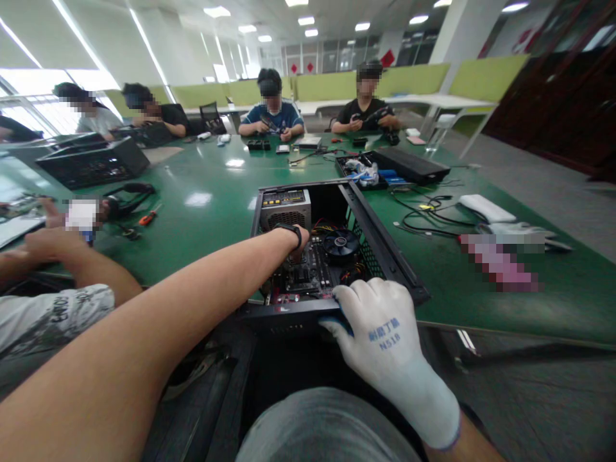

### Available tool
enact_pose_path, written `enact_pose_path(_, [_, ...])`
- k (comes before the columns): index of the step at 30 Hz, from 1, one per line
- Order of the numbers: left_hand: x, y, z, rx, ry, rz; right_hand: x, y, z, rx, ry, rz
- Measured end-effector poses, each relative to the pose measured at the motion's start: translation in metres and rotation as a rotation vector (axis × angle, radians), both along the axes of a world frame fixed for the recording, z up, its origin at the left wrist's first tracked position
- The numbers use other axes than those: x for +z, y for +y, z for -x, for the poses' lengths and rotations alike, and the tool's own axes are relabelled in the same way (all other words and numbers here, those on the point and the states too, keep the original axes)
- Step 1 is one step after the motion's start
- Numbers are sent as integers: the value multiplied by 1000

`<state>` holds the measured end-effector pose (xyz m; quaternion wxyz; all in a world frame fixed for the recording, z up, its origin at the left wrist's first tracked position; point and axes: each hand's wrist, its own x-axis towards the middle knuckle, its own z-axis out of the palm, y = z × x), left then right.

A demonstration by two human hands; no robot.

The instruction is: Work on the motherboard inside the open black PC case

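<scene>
An opened black computer case (385, 247) lies on its side at the table edge in front of me. Inside it are a power supply (286, 208), a motherboard (308, 273) and a round cooling fan (340, 242). My bare left hand (301, 237), with a dark band at the wrist, reaches down into the case beside the power supply. Its fingers are hidden, so what they touch cannot be made out. In a white work glove, my right hand (378, 327) grips the near rim of the case, thumb outside and fingers over the edge.
A neighbour's hands (51, 247) are close on the left, near an orange screwdriver (148, 217). Black cables (418, 218), a pink packet (500, 263) and a glove lie right. Behind stands a black tray (399, 165). Several people work around the green table (202, 237).
</scene>
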<state>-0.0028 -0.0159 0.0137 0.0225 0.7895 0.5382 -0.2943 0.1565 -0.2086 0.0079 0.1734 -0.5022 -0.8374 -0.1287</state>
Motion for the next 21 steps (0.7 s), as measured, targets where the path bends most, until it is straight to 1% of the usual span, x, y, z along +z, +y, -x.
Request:
enact_pose_path(4, [-4,2,1,-44,64,-6,1,-1,0,2,0,-7])
enact_pose_path(10, [2,-4,2,23,-16,-15,0,0,-1,7,1,-9])
enact_pose_path(16, [5,-6,1,10,-23,-4,-1,0,-1,4,-4,-10])
enact_pose_path(21, [1,-2,1,36,-50,-22,-2,-1,-1,6,-5,-19])
